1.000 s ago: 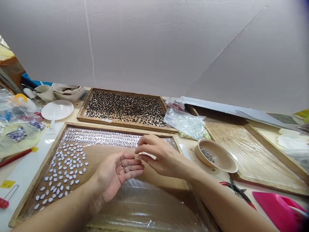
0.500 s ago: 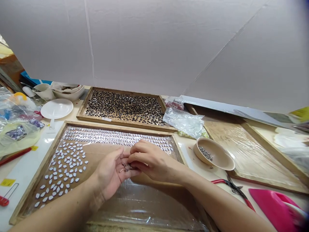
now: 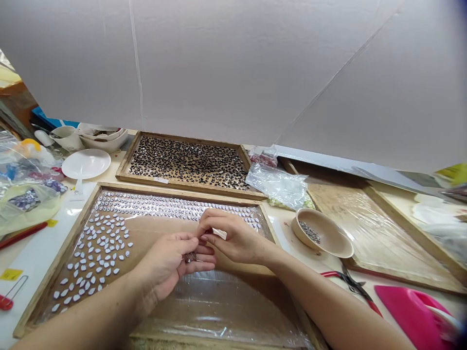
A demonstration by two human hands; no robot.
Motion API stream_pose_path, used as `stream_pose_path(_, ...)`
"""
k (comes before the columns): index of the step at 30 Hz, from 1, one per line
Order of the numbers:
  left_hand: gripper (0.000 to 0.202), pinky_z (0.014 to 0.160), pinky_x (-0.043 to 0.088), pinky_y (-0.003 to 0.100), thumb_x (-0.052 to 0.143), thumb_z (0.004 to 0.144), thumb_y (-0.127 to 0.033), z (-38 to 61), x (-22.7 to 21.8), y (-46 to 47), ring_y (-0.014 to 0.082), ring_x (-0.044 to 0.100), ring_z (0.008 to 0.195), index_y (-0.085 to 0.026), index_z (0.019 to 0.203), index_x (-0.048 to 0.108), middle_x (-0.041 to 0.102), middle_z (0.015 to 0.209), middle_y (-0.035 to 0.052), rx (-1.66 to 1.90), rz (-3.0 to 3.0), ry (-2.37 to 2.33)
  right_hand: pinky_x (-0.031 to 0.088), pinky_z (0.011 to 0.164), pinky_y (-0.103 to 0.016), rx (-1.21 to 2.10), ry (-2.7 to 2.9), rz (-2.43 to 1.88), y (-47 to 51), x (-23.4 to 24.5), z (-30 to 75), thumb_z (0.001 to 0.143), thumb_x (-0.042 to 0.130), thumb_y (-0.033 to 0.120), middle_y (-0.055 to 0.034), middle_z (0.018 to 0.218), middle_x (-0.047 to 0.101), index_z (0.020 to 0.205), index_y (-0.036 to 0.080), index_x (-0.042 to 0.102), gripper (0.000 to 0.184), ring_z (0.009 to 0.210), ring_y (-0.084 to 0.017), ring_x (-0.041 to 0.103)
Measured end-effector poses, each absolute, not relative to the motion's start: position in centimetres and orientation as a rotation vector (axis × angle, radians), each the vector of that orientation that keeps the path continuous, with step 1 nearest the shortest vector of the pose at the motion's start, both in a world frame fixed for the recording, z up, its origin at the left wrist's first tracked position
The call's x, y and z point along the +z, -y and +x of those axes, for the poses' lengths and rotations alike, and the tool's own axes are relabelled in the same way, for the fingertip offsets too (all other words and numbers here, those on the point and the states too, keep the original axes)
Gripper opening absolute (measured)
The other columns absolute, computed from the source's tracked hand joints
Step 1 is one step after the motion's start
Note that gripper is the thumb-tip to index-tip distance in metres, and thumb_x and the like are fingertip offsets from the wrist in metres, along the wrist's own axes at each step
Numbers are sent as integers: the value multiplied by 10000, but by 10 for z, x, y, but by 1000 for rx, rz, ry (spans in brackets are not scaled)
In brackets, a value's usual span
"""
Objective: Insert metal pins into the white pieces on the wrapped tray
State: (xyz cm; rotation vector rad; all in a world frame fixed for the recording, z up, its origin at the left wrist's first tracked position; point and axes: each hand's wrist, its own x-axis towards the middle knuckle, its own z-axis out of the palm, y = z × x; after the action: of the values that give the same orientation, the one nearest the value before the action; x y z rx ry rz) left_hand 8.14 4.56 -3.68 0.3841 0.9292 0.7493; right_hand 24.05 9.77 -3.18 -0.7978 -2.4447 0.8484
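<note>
My left hand (image 3: 171,257) is turned palm up over the middle of the near wooden tray (image 3: 248,194), with several small metal pins (image 3: 190,256) lying on its curled fingers. Its thumb and forefinger meet the fingertips of my right hand (image 3: 229,236). That right hand is closed in a pinch, and whatever sits between its fingertips is too small to make out. Below both hands, clear film covers the tray. Rows of little white leaf-shaped pieces (image 3: 153,204) run along its far side, and looser ones (image 3: 104,238) are scattered on its left.
To the right stands a beige bowl (image 3: 333,238) with more pins, beside red-handled pliers (image 3: 355,287) and a pink object (image 3: 404,306). Behind lies a tray of dark pieces (image 3: 189,160). A film-covered frame (image 3: 379,228) is at right; a white plate (image 3: 86,164) is at left.
My right fingertips have lifted away from the pins in my left palm and now meet my left thumb and forefinger. The left thumb has come inward.
</note>
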Motion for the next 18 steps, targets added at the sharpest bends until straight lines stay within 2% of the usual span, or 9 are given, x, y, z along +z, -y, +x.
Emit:
stream_pose_path(6,156,687,521,261,476,842,-138,84,-38,-46,118,623,642,-52,820,604,645,785,114,688,425,-971,415,631,-256,826,2444,-777,-95,-31,240,783,493,100,-23,742,540,746,154,572,103,690,-120,486)
stream_pose_path(13,140,712,521,267,500,834,-167,82,-42,-42,122,630,666,-63,799,587,643,785,113,711,442,-917,415,632,-259,831,2461,-723,-101,-28,244,734,490,61,-18,746,523,745,162,543,115,696,-123,481)
stream_pose_path(16,46,782,512,292,544,768,-64,81,-41,-41,150,653,737,-93,800,557,654,812,107,751,411,-956,422,646,-271,641,2371,-879,-118,-32,252,745,490,78,-26,765,523,736,169,543,106,703,-130,490)
stream_pose_path(18,172,819,500,293,547,707,26,80,-40,-41,162,659,787,-104,820,544,658,850,110,751,417,-980,420,663,-284,469,2326,-1054,-132,-38,258,740,506,82,-34,783,520,709,169,550,102,715,-139,494)
